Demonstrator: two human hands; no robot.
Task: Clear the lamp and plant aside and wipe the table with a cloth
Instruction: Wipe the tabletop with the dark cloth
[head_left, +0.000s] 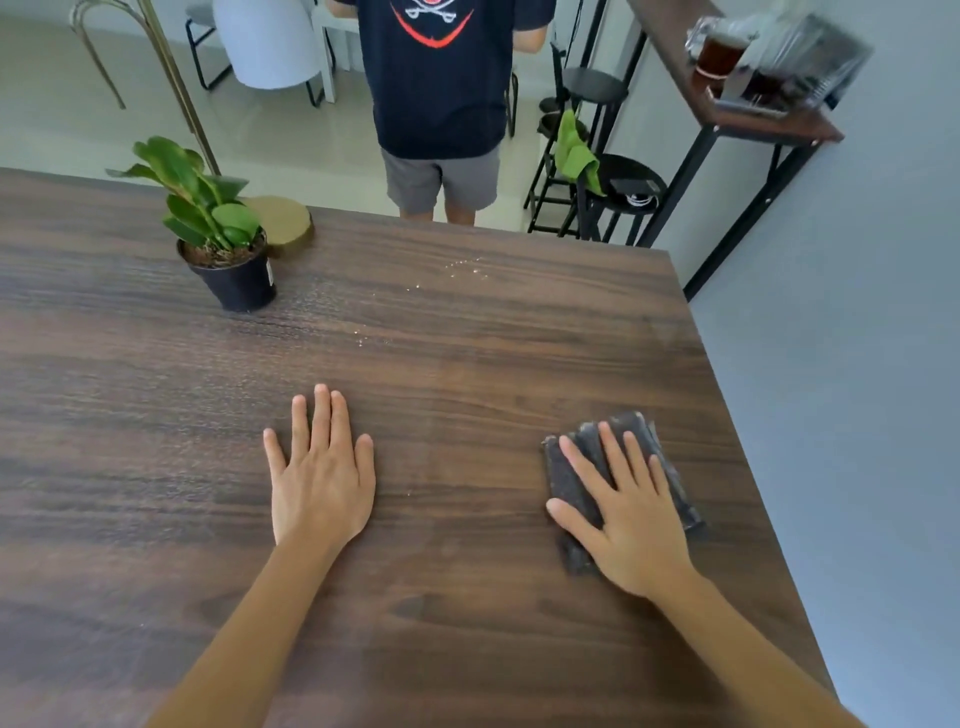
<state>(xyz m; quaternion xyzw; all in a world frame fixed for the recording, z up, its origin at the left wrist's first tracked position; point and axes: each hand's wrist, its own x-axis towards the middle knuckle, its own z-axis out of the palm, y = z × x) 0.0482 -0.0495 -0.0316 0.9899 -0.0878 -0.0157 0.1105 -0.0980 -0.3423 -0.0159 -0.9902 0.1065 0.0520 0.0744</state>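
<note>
1. Dark wooden table (467, 338) carries scattered crumbs (457, 270)
2. Plant (218, 223) stands far left, beside lamp base (283, 223)
3. Left hand (322, 478) lies flat, fingers straight
4. Right hand (628, 509) presses cloth (571, 467), fingers spread

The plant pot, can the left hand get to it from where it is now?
Probably yes. The left hand lies flat on the table, with only bare wood between it and the plant pot farther back and to the left. It looks like a forward stretch, though.
</note>
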